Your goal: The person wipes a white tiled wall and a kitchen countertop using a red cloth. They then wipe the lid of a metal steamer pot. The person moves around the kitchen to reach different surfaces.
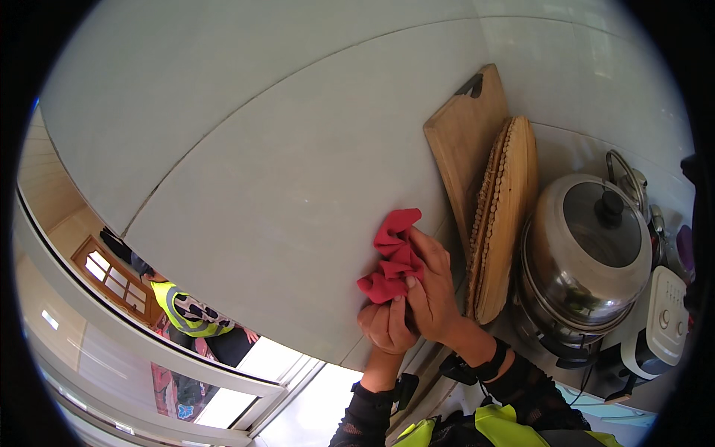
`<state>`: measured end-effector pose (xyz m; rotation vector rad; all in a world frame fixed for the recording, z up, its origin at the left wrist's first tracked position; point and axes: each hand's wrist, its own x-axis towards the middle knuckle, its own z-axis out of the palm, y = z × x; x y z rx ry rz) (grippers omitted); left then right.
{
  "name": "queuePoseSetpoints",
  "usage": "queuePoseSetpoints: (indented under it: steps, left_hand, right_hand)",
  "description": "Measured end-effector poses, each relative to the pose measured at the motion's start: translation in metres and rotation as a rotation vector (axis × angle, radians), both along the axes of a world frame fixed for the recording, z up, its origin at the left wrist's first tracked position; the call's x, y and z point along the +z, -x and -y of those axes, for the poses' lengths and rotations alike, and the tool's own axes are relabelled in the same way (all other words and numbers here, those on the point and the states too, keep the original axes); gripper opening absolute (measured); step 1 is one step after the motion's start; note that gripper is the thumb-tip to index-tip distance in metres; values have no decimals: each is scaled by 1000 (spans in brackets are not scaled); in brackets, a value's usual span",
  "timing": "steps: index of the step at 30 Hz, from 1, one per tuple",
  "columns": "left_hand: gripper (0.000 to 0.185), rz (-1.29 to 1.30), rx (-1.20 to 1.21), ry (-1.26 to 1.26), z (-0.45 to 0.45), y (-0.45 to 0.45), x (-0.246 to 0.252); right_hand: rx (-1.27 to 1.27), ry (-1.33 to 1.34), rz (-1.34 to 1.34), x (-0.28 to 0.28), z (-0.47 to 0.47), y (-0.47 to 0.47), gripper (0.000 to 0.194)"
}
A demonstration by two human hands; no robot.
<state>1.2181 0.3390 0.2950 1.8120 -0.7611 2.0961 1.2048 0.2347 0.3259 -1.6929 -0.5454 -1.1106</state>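
A crumpled red cloth [395, 260] is bunched between both hands, close in front of the pale tiled wall [279, 184]. My left hand [388, 327] grips its lower part, the fingers curled closed. My right hand [435, 290] holds the cloth's right side, thumb pressed on a fold. The two hands touch or nearly touch at the wrists' side. Whether the cloth touches the wall cannot be told.
To the right lean a wooden cutting board [469, 128] and a stitched wooden lid or mat [505, 223]. Beside them stand a lidded steel steamer pot [586, 257] and a white appliance [662, 324]. At left, a person in a yellow vest [181, 310] sits beyond a white frame [223, 371].
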Motion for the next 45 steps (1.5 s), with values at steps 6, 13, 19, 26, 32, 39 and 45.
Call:
queuePoseSetpoints:
  steps: [6, 13, 19, 26, 32, 39, 45]
  left_hand:
    - [28, -5, -17, -6, 0, -1, -1]
    - [30, -7, 3, -21, -1, -2, -2]
    - [30, -15, -2, -27, -1, -2, -4]
    - [30, -12, -15, -32, -2, -4, -4]
    - [31, -9, -16, -30, -2, -3, -3]
    - [30, -13, -9, -24, -1, -2, -3]
    - [27, -5, -16, -26, -1, -4, -3]
  right_hand:
    - [2, 0, -6, 0, 1, 0, 35]
    - [7, -6, -6, 0, 2, -1, 36]
    - [-3, 2, 7, -3, 3, -3, 36]
    - [23, -25, -1, -4, 3, -4, 36]
    - [34, -29, -55, -3, 2, -1, 38]
    - [21, -25, -29, -3, 2, -2, 39]
    - [23, -20, -17, -6, 3, -4, 39]
